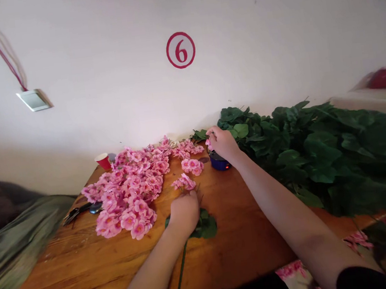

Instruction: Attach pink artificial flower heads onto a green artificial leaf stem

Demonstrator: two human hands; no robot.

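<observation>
My left hand (184, 211) is closed around a green stem with leaves (205, 226) and a small pink flower cluster (184, 182) at its top, resting on the wooden table (88, 265). My right hand (223, 143) reaches farther back and pinches a small pink flower (209, 143) just above a dark blue round device (219, 161) with a red light. A big heap of loose pink artificial flowers (131, 189) lies to the left of both hands.
A large pile of green artificial leaves (321, 157) fills the right side of the table. Scissors (76, 213) and a red cup (103, 161) sit at the left by the white wall. More pink flowers (361, 238) lie near my right elbow.
</observation>
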